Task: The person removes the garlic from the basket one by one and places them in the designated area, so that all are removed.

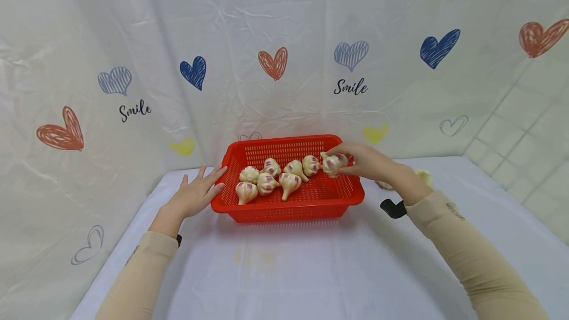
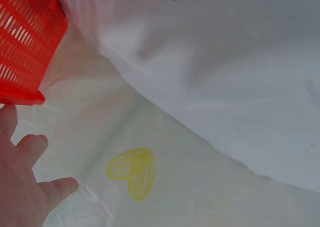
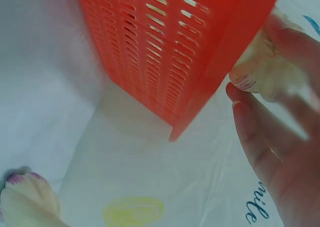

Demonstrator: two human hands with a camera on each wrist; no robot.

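A red plastic basket [image 1: 284, 209] with slotted walls stands on the table, and several garlic bulbs [image 1: 266, 182] lie inside, mostly toward its left and middle. My right hand [image 1: 366, 162] grips one garlic bulb [image 1: 333, 162] at the basket's right end, above the rim. In the right wrist view, that bulb [image 3: 267, 69] sits between the thumb and fingers beside the basket wall [image 3: 150, 47]. At the other end, my left hand [image 1: 195, 195] has its fingers spread, with fingertips on the left rim. The left wrist view shows the left hand [image 2: 22, 182] against the basket edge [image 2: 22, 98].
More garlic lies on the table to the right, partly behind the right forearm; one bulb [image 3: 30, 199] shows in the right wrist view. A white cloth [image 1: 284, 270] covers the table. A curtain with printed hearts [image 1: 273, 63] hangs close behind the basket.
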